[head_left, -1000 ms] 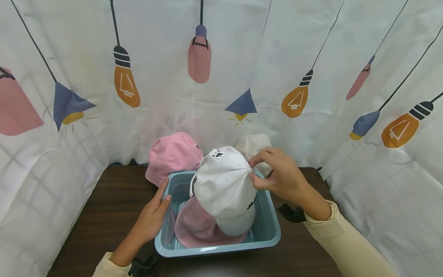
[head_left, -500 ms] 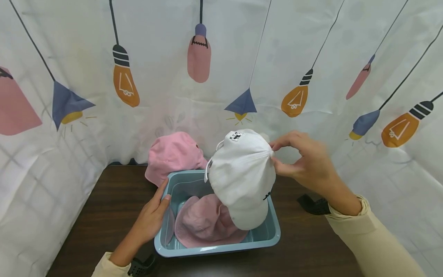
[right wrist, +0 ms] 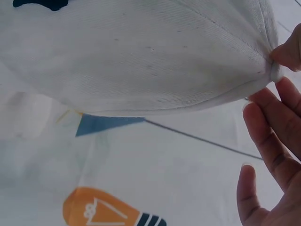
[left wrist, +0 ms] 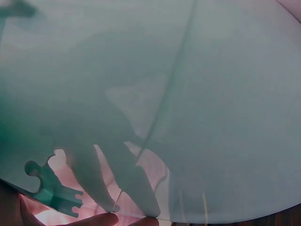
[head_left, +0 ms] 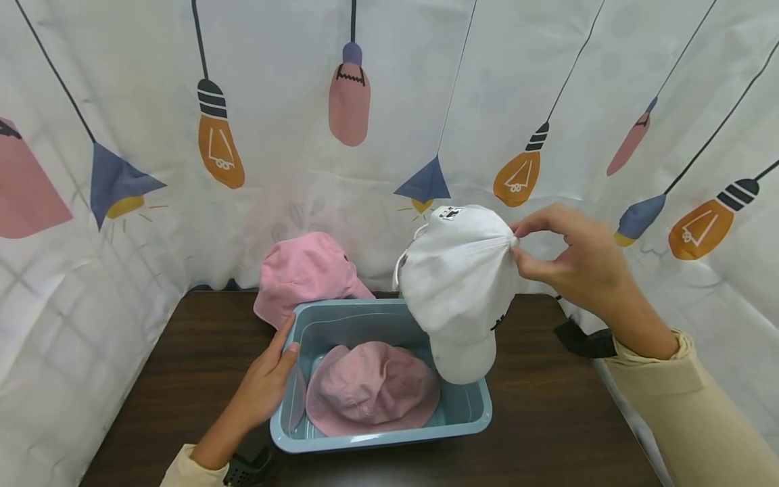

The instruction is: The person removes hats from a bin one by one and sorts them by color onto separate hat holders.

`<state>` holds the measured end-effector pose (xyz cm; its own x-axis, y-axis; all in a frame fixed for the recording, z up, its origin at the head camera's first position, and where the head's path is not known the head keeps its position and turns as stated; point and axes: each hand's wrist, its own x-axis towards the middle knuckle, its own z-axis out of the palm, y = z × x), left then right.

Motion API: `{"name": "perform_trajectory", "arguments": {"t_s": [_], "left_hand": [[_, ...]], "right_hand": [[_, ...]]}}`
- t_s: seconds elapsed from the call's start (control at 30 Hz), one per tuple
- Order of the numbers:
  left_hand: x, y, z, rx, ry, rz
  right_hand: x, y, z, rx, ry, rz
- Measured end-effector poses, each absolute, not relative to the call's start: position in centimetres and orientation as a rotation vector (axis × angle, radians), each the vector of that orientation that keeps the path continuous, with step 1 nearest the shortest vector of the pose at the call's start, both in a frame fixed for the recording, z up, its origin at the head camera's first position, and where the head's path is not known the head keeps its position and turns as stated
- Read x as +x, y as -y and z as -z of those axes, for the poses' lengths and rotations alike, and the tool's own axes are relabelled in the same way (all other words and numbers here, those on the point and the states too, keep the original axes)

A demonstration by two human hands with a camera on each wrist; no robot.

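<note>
Print [head_left: 451, 214] too small to read, tub [head_left: 377, 442] corner covered
The white cap [head_left: 459, 277] hides the tub's far right corner, and the tub covers part of the pink cap [head_left: 307, 270] behind it. Some fingers of the left hand [head_left: 264, 382] are out of sight in the head view. The right-wrist view cuts off the right hand [head_left: 584, 260] and a dark patch [right wrist: 40, 4]; both sleeves [head_left: 688, 392] leave the head view.

Cap [head_left: 459, 277] white with black marks [head_left: 450, 213]; bucket hat [head_left: 368, 385] dusty pink, plain; bin [head_left: 353, 321] light blue; rear hat [head_left: 304, 274] brighter pink. Table [head_left: 201, 358] dark brown, streaked in wood grain. Curtain [head_left: 280, 155] white, printed with orange bulbs [head_left: 221, 149], blue lampshades [head_left: 124, 177] and pink lamps [head_left: 349, 105]. Sleeves [head_left: 675, 385] cream; wristbands [head_left: 587, 341] black
</note>
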<state>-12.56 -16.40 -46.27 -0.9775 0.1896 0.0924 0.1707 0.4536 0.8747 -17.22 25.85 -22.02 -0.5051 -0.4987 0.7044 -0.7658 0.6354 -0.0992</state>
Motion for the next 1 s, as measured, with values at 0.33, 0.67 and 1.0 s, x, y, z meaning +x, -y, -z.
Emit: {"name": "perform_trajectory", "arguments": {"t_s": [0.33,0.67,1.0], "left_hand": [[-12.5,16.4,46.5,0.306,-2.658,-1.6],[-12.6,16.4,46.2,0.32,-2.673,-1.596],[-12.5,16.4,46.1,0.306,-2.683,-1.58]], "right_hand": [[-19.2,-28.8,21.1,0.912,2.211,-0.401],[-20.8,-30.8,20.7,0.836,2.404,-0.2],[-23.1,-31.8,20.7,0.756,2.633,0.027]]}}
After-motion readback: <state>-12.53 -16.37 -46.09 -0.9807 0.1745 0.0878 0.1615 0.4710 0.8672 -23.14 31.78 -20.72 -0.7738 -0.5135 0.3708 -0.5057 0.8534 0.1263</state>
